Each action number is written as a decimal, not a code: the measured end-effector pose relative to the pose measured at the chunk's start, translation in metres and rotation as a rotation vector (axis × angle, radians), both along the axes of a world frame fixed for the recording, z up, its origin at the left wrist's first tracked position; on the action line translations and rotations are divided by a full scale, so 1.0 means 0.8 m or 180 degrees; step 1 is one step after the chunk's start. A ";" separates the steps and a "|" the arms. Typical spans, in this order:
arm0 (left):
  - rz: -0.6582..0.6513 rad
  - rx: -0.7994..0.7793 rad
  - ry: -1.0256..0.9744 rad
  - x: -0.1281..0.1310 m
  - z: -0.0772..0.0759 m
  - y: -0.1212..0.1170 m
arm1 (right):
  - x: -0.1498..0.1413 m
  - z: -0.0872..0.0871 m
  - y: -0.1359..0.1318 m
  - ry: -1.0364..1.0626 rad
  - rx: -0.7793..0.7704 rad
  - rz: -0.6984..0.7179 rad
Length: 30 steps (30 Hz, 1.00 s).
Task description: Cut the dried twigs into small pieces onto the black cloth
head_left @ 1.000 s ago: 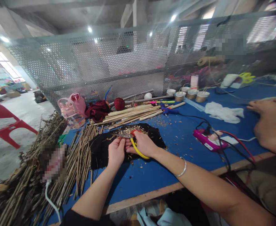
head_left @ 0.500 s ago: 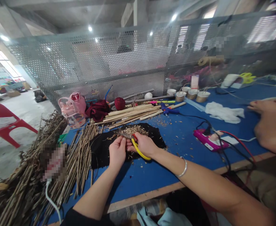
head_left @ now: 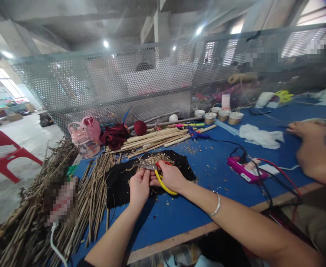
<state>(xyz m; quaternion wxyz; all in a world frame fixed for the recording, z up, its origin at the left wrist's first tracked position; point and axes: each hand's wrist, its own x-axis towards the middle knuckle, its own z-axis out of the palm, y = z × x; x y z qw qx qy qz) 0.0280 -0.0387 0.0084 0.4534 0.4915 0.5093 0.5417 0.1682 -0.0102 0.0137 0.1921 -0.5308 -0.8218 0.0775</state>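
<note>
My right hand [head_left: 170,175] is closed around the yellow and red handles of a pair of shears [head_left: 155,170] whose metal blades point left. My left hand [head_left: 139,187] is pinched shut right beside the blades, and what it holds is too small to make out. Both hands hover over a black cloth [head_left: 120,180] spread on the blue table [head_left: 179,211]. A heap of pale shavings [head_left: 156,159] lies on the cloth just beyond the blades.
A big pile of thin dry sticks [head_left: 54,207] lies at the left. Peeled pale rods [head_left: 154,137], a dark red cloth [head_left: 115,135], a pink jug [head_left: 85,135] and small cups [head_left: 221,115] sit further back. A pink power strip [head_left: 243,169] with cables lies right, near another person's arm [head_left: 313,155]. Perforated metal screen behind.
The view has shifted slightly, so everything sits a little lower and left. My hands stay together over the cloth, the shears tilting only slightly.
</note>
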 end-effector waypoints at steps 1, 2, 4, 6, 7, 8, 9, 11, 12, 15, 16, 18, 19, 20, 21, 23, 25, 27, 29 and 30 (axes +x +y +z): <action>0.0014 0.0015 0.0047 0.000 0.001 0.000 | 0.000 -0.001 0.000 -0.0025 -0.0073 -0.0026; 0.0031 0.0018 0.0089 0.000 0.001 0.000 | -0.001 -0.001 0.000 -0.0054 -0.0134 -0.0053; 0.0042 -0.0007 0.0130 -0.001 0.002 0.001 | -0.001 -0.002 0.000 -0.0118 -0.0214 -0.0106; 0.0038 -0.0042 0.0125 -0.002 0.002 0.003 | -0.002 -0.002 0.000 -0.0170 -0.0270 -0.0152; 0.0038 -0.0061 0.0108 -0.002 0.001 0.003 | -0.002 -0.001 0.000 -0.0190 -0.0293 -0.0164; 0.0036 -0.0089 0.0085 -0.003 0.000 0.004 | -0.002 -0.001 0.001 -0.0211 -0.0321 -0.0178; 0.0036 -0.0117 0.0058 -0.003 -0.001 0.005 | -0.002 0.000 0.001 -0.0233 -0.0354 -0.0198; 0.0024 -0.0166 -0.0020 -0.004 -0.004 0.007 | -0.002 0.001 0.002 -0.0268 -0.0409 -0.0231; 0.0013 -0.0185 -0.0062 -0.005 -0.005 0.008 | -0.002 0.002 0.002 -0.0281 -0.0427 -0.0237; 0.0004 -0.0203 -0.0146 -0.006 -0.008 0.009 | -0.001 0.004 0.003 -0.0284 -0.0489 -0.0199; -0.0003 -0.0210 -0.0172 -0.006 -0.008 0.010 | 0.000 0.004 0.003 -0.0278 -0.0508 -0.0186; -0.0017 -0.0230 -0.0204 -0.006 -0.007 0.010 | 0.000 0.004 0.004 -0.0253 -0.0548 -0.0175; -0.0016 -0.0230 -0.0203 -0.006 -0.006 0.010 | 0.000 0.004 0.005 -0.0236 -0.0566 -0.0166; -0.0012 -0.0222 -0.0200 -0.006 -0.004 0.010 | 0.000 0.004 0.005 -0.0221 -0.0578 -0.0155; -0.0004 -0.0207 -0.0207 -0.005 -0.003 0.009 | 0.000 0.005 0.005 -0.0212 -0.0575 -0.0141; 0.0020 -0.0164 -0.0274 -0.005 -0.001 0.009 | -0.001 0.007 0.003 -0.0223 -0.0495 -0.0135; 0.0035 -0.0133 -0.0374 -0.005 0.000 0.009 | -0.002 0.011 0.001 -0.0255 -0.0372 -0.0156; 0.0047 -0.0133 -0.0389 -0.006 0.000 0.009 | -0.002 0.013 -0.001 -0.0265 -0.0308 -0.0146; 0.0037 -0.0157 -0.0328 -0.006 -0.002 0.009 | -0.001 0.014 -0.002 -0.0253 -0.0278 -0.0092; 0.0028 -0.0167 -0.0283 -0.006 -0.003 0.009 | -0.001 0.013 -0.002 -0.0248 -0.0261 -0.0060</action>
